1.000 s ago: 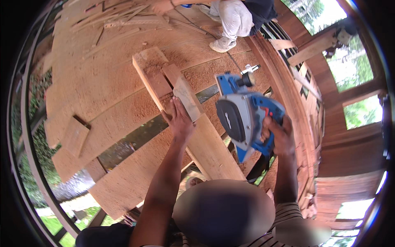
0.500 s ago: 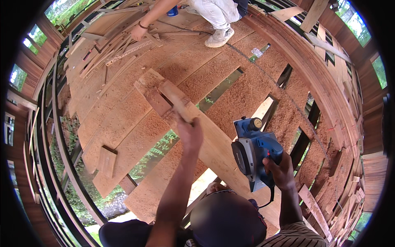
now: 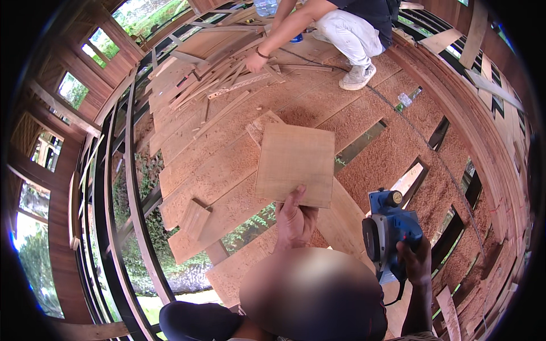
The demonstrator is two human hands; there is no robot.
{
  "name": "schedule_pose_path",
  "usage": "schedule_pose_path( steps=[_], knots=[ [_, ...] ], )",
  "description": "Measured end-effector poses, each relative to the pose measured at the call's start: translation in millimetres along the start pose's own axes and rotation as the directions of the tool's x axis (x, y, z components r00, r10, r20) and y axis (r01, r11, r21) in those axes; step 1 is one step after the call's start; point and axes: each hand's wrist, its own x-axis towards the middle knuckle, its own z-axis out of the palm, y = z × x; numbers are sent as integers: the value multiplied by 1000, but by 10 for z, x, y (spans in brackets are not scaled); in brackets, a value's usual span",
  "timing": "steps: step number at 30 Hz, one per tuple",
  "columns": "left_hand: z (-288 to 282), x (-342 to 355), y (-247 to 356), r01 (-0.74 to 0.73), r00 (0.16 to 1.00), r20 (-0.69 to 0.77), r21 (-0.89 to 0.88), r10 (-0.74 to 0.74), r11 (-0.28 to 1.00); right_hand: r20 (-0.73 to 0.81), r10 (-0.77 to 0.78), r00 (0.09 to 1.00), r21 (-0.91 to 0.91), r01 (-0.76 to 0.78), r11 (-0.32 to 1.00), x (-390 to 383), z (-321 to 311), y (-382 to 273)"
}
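My left hand grips the lower edge of a square wooden board, thumb on its front. The board is held up with its broad, smooth face in view. In my right hand is a blue electric hand planer, held by its rear handle, beside a long wooden plank. The plank runs diagonally under the left hand and the square board; its far end shows behind the board, and the stretch between is hidden. Whether the planer touches the plank I cannot tell.
Shavings cover the floorboards, with open gaps between them. A small wood block lies at left. Another person's hand is over thin wood strips. A black cable crosses the floor; long boards are stacked at right.
My left hand has raised the board from the far end of the plank and turned its broad face into view. The planer stays in my right hand. The whole view has shifted.
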Motion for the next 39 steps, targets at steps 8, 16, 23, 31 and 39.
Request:
schedule_pose_path(
  steps=[8,16,23,31,39],
  knots=[
    [-245,35,58,5,1000,-24,-25,-5,1000,-15,-6,1000,-9,6,1000,-80,52,12],
    [-512,214,-169,-100,995,-6,140,102,985,-67,1,998,-57,-5,998,-169,8,87],
    [-1080,469,-960,-212,975,149,836,163,507,-136,-111,984,-280,70,957,-91,31,134],
    [-995,520,-1230,-481,830,333,833,447,274,-135,-151,979,-315,102,944,-113,61,-156],
    [-1001,762,-1110,-457,853,322,841,411,289,-101,-144,984,-261,113,959,-110,270,-327]
  ],
)
